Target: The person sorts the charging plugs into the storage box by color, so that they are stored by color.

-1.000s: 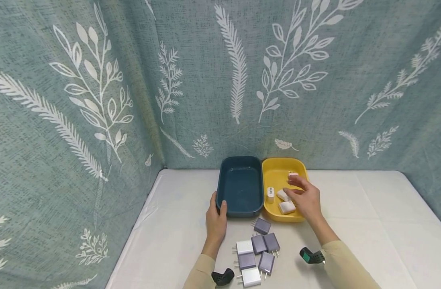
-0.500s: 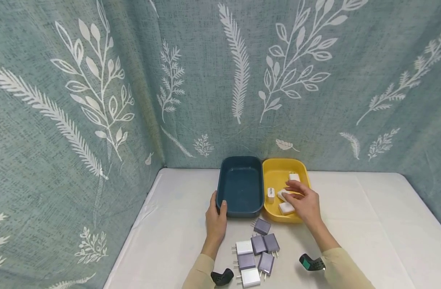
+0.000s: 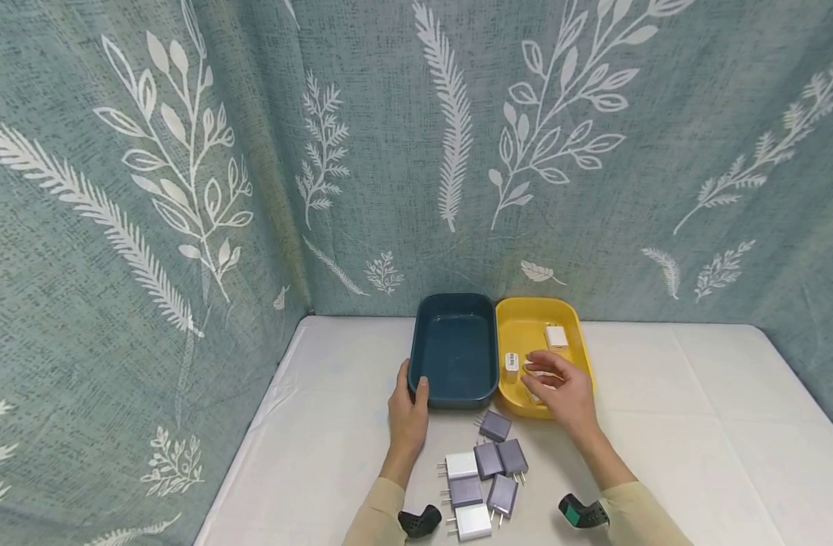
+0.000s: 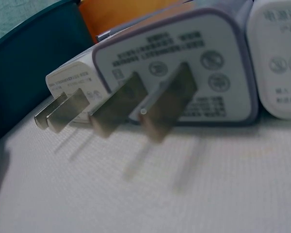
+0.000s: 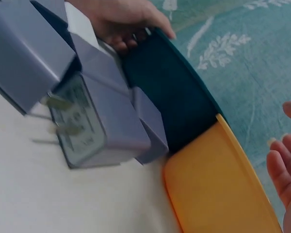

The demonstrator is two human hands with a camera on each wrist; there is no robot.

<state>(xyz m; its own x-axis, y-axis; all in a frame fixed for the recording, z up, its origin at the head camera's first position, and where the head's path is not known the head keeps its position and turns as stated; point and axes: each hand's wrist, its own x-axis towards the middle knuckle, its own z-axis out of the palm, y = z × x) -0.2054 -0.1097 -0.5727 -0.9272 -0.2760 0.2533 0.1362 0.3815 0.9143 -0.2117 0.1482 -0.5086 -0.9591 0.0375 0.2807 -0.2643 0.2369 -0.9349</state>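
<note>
My left hand holds the near left corner of a dark blue tray, its thumb over the rim and its fingers along the outer side. Over the yellow tray hovers my right hand, fingers bent and thumb apart. Nothing shows between the fingers of the right hand in the right wrist view. A white charger lies at the back of the yellow tray, and another white charger stands by its left wall. More white chargers there are mostly hidden under my right hand.
In front of the trays, a purple charger and several others, purple and white, lie clustered on the white tablecloth. Their metal prongs stick out in the left wrist view. A patterned teal curtain stands behind.
My right hand has moved left and nearer within the yellow tray, uncovering the white charger at the back. The left hand and the blue tray stay in place.
</note>
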